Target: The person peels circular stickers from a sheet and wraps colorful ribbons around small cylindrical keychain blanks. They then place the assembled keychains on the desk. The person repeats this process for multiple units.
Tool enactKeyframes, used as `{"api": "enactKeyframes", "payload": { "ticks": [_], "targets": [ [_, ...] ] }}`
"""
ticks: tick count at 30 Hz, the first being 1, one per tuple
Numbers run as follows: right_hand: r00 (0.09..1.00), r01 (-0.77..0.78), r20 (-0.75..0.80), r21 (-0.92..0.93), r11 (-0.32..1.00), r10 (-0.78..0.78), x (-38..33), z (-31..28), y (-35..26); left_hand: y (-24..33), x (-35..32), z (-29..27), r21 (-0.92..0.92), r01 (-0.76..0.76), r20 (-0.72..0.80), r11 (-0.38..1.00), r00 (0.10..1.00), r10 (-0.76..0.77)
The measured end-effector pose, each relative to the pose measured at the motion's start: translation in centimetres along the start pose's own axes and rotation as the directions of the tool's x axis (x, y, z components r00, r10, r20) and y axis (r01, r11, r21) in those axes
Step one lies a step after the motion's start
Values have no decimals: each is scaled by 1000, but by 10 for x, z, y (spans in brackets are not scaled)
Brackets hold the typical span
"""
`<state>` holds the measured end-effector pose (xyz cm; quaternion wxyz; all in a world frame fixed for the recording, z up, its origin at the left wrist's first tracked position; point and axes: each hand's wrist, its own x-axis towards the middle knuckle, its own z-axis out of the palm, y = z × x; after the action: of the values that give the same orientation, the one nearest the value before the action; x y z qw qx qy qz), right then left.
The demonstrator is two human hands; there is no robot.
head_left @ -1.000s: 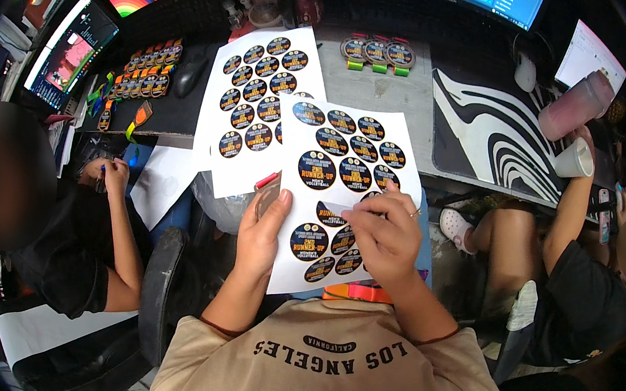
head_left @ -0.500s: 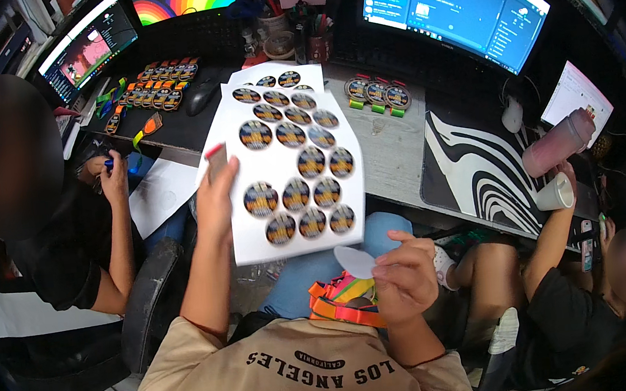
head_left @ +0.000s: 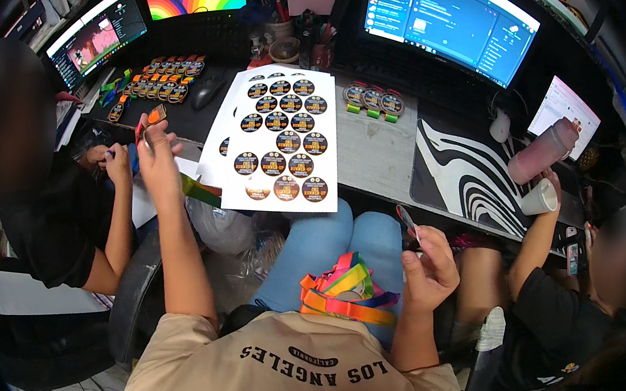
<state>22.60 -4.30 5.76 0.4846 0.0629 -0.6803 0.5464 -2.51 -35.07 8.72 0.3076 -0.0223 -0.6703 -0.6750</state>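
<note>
In front of me on the left, my left hand (head_left: 160,154) is raised, its fingers closed on a medal (head_left: 145,139) that is partly hidden and seen nearly edge-on. A green and orange ribbon (head_left: 200,190) hangs beside that wrist. Over my right thigh, my right hand (head_left: 429,269) pinches a thin round sticker (head_left: 406,220), tilted almost edge-on. White sticker sheets (head_left: 234,192) with dark round labels lie stacked on the desk, overhanging its near edge. Several coloured ribbons (head_left: 346,291) are bunched on my lap.
Finished-looking medals (head_left: 163,80) sit in rows at the back left, and three more (head_left: 373,100) right of the sheets. A patterned mouse pad (head_left: 463,176) is farther right. People sit on both sides; the right one's hand holds a white cup (head_left: 538,198). A plastic bag (head_left: 224,224) hangs below the desk.
My left hand has let go of the sticker sheets and moved left and up with the medal. The sheets now rest on the desk. My right hand has shifted right, turning the sticker.
</note>
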Motion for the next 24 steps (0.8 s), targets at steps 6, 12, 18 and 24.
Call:
{"api": "enactKeyframes", "payload": {
  "ticks": [6,12,18,24],
  "targets": [
    [997,59,-51,-29,998,-61,3,1,-11,80,-102,-15,-361,686,772,632,600,-210],
    [990,115,63,117,986,-123,3,1,-39,91,-164,13,48,955,965,294,32,-262],
    [948,-309,109,73,948,300,-2,-6,-64,79,-190,29,98,988,977,118,-73,-199],
    [830,-539,150,-36,842,537,-5,-2,-56,63,-206,44,98,995,975,-24,-101,-199]
  ]
}}
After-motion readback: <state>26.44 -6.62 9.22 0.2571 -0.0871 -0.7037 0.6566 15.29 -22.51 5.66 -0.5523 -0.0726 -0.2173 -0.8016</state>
